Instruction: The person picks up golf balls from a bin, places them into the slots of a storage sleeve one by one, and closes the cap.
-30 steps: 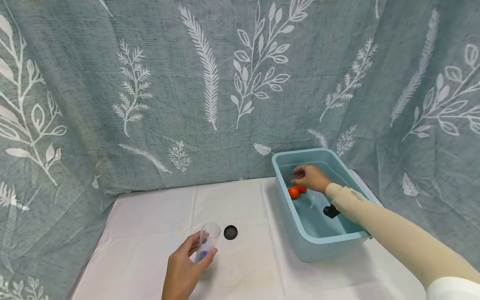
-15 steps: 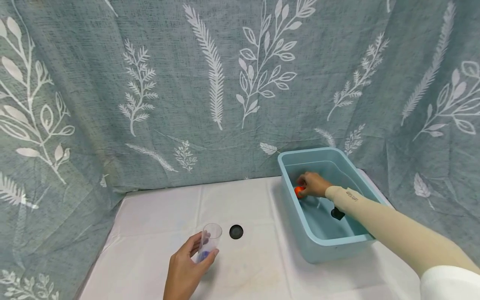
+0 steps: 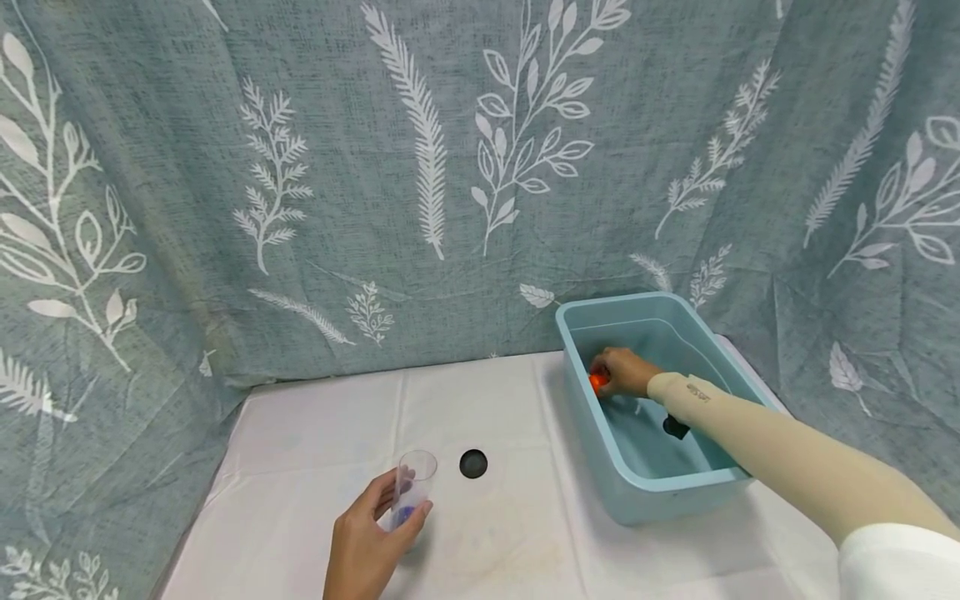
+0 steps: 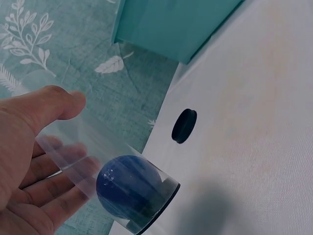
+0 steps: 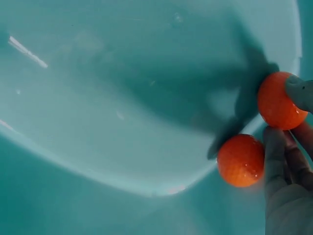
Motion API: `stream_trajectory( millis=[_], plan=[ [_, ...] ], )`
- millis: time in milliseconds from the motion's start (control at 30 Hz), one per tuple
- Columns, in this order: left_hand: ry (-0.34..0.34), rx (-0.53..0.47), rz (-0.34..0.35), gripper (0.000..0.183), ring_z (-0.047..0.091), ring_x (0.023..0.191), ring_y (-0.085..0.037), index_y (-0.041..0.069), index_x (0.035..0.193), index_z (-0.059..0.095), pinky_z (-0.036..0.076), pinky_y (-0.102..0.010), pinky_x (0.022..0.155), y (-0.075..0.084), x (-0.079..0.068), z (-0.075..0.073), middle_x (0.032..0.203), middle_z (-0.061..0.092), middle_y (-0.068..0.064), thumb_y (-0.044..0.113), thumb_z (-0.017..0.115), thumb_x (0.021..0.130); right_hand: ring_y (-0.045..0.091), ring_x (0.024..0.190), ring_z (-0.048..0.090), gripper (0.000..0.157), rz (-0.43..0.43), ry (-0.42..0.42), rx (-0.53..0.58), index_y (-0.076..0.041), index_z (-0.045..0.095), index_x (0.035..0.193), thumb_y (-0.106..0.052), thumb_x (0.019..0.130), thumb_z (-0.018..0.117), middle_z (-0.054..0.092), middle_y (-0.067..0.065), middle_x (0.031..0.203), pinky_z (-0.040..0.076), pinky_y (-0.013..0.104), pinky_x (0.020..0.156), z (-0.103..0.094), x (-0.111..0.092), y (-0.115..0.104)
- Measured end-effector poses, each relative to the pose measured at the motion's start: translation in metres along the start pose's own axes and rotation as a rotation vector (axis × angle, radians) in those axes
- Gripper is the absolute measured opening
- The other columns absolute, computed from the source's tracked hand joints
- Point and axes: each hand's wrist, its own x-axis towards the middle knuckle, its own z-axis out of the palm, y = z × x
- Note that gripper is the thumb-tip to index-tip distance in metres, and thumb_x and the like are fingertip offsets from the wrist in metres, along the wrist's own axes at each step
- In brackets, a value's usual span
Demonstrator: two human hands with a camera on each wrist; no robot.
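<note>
My left hand point(image 3: 367, 537) grips a clear plastic tube point(image 4: 90, 129) above the table, thumb on one side and fingers on the other. At the tube's dark-rimmed lower end lies a blue ball point(image 4: 128, 188); its top looks uncovered. Down inside the light-blue bin point(image 3: 622, 500), my right hand point(image 3: 628, 372) pinches an orange ball point(image 5: 279, 100) between thumb and fingers. A second orange ball point(image 5: 239, 160), faintly dimpled, sits right beside those fingers against the bin wall. From the head view the hand hides most of both balls.
A round black cap point(image 3: 473, 464) lies on the white tablecloth point(image 3: 495, 550) between the tube and the bin. Leaf-patterned curtain cloth point(image 3: 360, 167) closes off the back and sides. Beneath the right wrist hangs a small black object point(image 3: 676, 427).
Over the orange balls, my right hand has come lower in the bin and its fingers have closed on one. My left hand keeps holding the tube at nearly the same spot.
</note>
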Motion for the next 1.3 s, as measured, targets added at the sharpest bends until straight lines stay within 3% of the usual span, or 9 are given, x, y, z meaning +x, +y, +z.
stream_trajectory(
  millis=[267, 500, 733, 800, 933, 1100, 1167, 1300],
  plan=[
    [-0.02, 0.012, -0.036, 0.053, 0.071, 0.101, -0.025, 0.005, 0.122, 0.067, 0.058, -0.04, 0.091, 0.001, -0.004, 0.001, 0.115, 0.072, -0.007, 0.023, 0.09, 0.078, 0.021, 0.081, 0.055, 0.028, -0.103, 0.002, -0.015, 0.004, 0.071, 0.105, -0.015, 0.086, 0.078, 0.064, 0.006, 0.09, 0.051, 0.036, 0.072, -0.002, -0.007, -0.001],
    [-0.028, 0.006, -0.033, 0.053, 0.07, 0.103, -0.028, 0.003, 0.123, 0.066, 0.058, -0.039, 0.092, 0.002, -0.005, 0.003, 0.116, 0.071, -0.01, 0.021, 0.089, 0.079, 0.023, 0.086, 0.059, 0.032, 0.025, -0.042, 0.039, 0.006, 0.07, 0.113, -0.011, 0.087, 0.077, 0.068, 0.01, 0.099, 0.054, 0.039, 0.08, -0.012, -0.006, -0.007],
    [0.009, 0.007, 0.003, 0.051, 0.071, 0.1, -0.024, 0.004, 0.12, 0.068, 0.058, -0.029, 0.089, 0.001, -0.004, 0.005, 0.113, 0.073, -0.008, 0.019, 0.091, 0.076, 0.022, 0.091, 0.064, 0.038, 0.094, -0.001, 0.154, 0.004, 0.067, 0.121, -0.015, 0.089, 0.078, 0.069, 0.013, 0.109, 0.057, 0.038, 0.083, -0.028, -0.017, -0.015],
    [0.009, 0.004, 0.002, 0.051, 0.071, 0.1, -0.023, 0.004, 0.119, 0.068, 0.057, -0.025, 0.089, 0.002, -0.004, 0.005, 0.113, 0.073, -0.008, 0.018, 0.091, 0.076, 0.024, 0.095, 0.065, 0.038, 0.111, 0.011, 0.192, 0.003, 0.067, 0.122, -0.015, 0.09, 0.076, 0.069, 0.014, 0.113, 0.057, 0.04, 0.086, -0.032, -0.021, -0.019],
    [-0.001, -0.007, 0.009, 0.051, 0.071, 0.101, -0.024, 0.004, 0.12, 0.068, 0.058, -0.03, 0.09, 0.004, -0.004, 0.004, 0.113, 0.072, -0.008, 0.017, 0.091, 0.077, 0.026, 0.1, 0.064, 0.038, 0.148, 0.03, 0.263, 0.001, 0.065, 0.127, -0.015, 0.092, 0.072, 0.067, 0.015, 0.12, 0.056, 0.042, 0.089, -0.038, -0.027, -0.024],
    [-0.007, -0.024, 0.015, 0.051, 0.071, 0.101, -0.025, 0.003, 0.12, 0.068, 0.056, -0.02, 0.09, 0.006, -0.005, 0.004, 0.114, 0.072, -0.008, 0.019, 0.091, 0.077, 0.026, 0.103, 0.063, 0.042, 0.181, 0.057, 0.349, 0.0, 0.062, 0.131, -0.018, 0.094, 0.072, 0.067, 0.014, 0.122, 0.056, 0.043, 0.092, -0.046, -0.035, -0.034],
    [-0.015, -0.029, 0.015, 0.051, 0.071, 0.102, -0.025, 0.003, 0.121, 0.067, 0.056, -0.021, 0.09, 0.006, -0.005, 0.004, 0.114, 0.072, -0.008, 0.019, 0.09, 0.078, 0.026, 0.106, 0.063, 0.044, 0.192, 0.07, 0.387, -0.001, 0.061, 0.133, -0.02, 0.095, 0.073, 0.066, 0.014, 0.124, 0.055, 0.043, 0.093, -0.05, -0.04, -0.04],
    [-0.036, -0.03, 0.012, 0.052, 0.07, 0.102, -0.024, 0.005, 0.122, 0.067, 0.058, -0.039, 0.092, 0.009, -0.004, 0.004, 0.116, 0.072, -0.007, 0.026, 0.089, 0.08, 0.029, 0.113, 0.061, 0.049, 0.205, 0.105, 0.449, -0.003, 0.059, 0.136, -0.025, 0.095, 0.072, 0.063, 0.014, 0.13, 0.053, 0.047, 0.098, -0.061, -0.047, -0.049]
  ],
)
